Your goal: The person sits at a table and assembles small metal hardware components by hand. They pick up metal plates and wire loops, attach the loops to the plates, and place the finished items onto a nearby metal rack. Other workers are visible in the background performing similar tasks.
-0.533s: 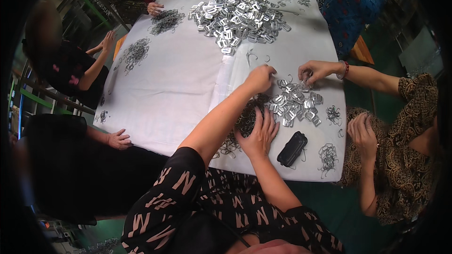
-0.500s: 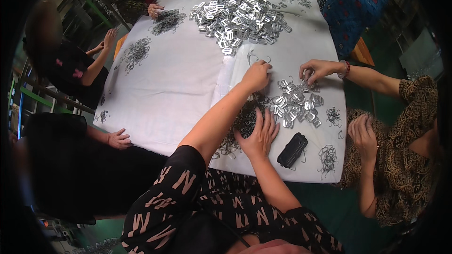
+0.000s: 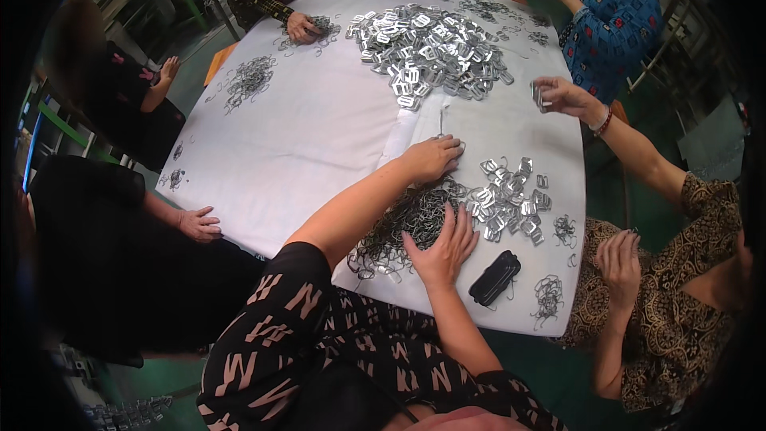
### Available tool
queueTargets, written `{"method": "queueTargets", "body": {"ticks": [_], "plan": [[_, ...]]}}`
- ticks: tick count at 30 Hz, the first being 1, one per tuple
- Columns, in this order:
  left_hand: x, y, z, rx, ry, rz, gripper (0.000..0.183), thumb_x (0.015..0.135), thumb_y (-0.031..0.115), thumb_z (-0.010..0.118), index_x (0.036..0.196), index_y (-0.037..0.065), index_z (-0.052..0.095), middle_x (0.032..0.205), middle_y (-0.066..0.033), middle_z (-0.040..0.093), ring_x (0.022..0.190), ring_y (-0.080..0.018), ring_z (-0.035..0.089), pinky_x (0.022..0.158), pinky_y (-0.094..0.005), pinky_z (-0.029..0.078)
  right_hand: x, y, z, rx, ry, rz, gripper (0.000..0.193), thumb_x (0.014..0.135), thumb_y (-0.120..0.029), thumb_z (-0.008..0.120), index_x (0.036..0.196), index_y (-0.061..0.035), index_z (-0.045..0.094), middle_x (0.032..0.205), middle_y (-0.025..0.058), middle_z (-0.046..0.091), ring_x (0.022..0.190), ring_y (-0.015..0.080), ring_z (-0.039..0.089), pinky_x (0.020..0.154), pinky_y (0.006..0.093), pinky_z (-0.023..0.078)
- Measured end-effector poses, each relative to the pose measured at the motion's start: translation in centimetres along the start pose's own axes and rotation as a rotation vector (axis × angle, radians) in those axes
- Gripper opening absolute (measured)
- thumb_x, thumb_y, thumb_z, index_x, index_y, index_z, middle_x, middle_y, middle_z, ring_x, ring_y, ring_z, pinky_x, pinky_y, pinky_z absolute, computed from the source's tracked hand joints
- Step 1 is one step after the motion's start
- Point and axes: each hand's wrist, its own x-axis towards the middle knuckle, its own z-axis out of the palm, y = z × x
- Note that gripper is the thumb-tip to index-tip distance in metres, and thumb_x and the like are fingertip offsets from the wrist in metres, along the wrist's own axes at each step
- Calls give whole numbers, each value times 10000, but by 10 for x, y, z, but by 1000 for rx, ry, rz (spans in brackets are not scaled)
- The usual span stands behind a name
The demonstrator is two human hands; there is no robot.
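A heap of grey wire hooks [image 3: 411, 219] lies in front of me on the white-covered table [image 3: 295, 128]. At its right edge my right hand [image 3: 443, 251] rests with fingers spread, its fingertips touching the hooks and holding nothing. My left hand [image 3: 435, 158] is at the heap's far side, its fingers curled down near the tabletop. A bit of wire shows by those fingertips; what lies under them is hidden. Just right of the heap is a small loose pile of flat silver slotted buckles [image 3: 507, 199]. A black oblong plastic case [image 3: 495, 278] lies nearer the front edge.
A big mound of silver buckles [image 3: 431, 52] occupies the far middle. Hook clusters lie at left [image 3: 249, 80] and front right [image 3: 548, 297]. At right, a co-worker's raised hand [image 3: 562, 96] holds a buckle. Another person's hand [image 3: 199, 225] rests on the left edge.
My left hand has drawn back toward the hook heap. My right hand stays spread beside it. The co-worker's hand at right has lifted away from the small buckle pile with a buckle.
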Motion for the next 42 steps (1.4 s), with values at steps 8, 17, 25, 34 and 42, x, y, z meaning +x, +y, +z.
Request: {"method": "queueTargets", "body": {"ticks": [8, 17, 25, 34, 42], "plan": [[-121, 28, -47, -425, -71, -171, 390, 983, 277, 435, 1261, 32, 557, 1378, -198, 476, 1301, -355, 423, 1088, -416, 333, -2, -1, 4, 5, 47, -15, 825, 732, -518, 694, 1363, -73, 402, 1415, 207, 363, 1353, 384, 286, 1088, 614, 149], [-128, -6, -27, -1147, 550, -519, 600, 1015, 455, 327, 1412, 6, 373, 1432, -179, 412, 1307, -305, 421, 1086, -396, 320, -3, -2, 2, 5, 64, 13, 835, 746, -487, 700, 1383, -60, 370, 1428, 208, 335, 1355, 373, 275, 1101, 583, 142], [74, 30, -94, -1683, 396, -462, 754, 961, 569, 388, 1478, 43, 229, 1519, -165, 243, 1355, -347, 325, 1100, -482, 307, -4, 6, 4, 88, 138, -22, 825, 796, -530, 636, 1384, -25, 354, 1428, 235, 310, 1337, 409, 277, 1079, 599, 161], [171, 60, -92, -1670, 359, -565, 787, 920, 561, 499, 1467, 69, 217, 1496, -216, 239, 1302, -394, 374, 999, -486, 423, -6, 12, 3, 186, 132, -33, 808, 822, -587, 563, 1358, -7, 391, 1418, 247, 335, 1338, 424, 282, 1058, 622, 175], [138, 67, -94, -1210, 274, -453, 311, 947, 325, 575, 952, 15, 598, 797, -114, 690, 628, -185, 679, 492, -235, 439, -4, 9, -4, 259, 194, -39, 696, 847, -498, 570, 1317, -1, 443, 1388, 232, 384, 1311, 419, 326, 1063, 596, 205]]}}
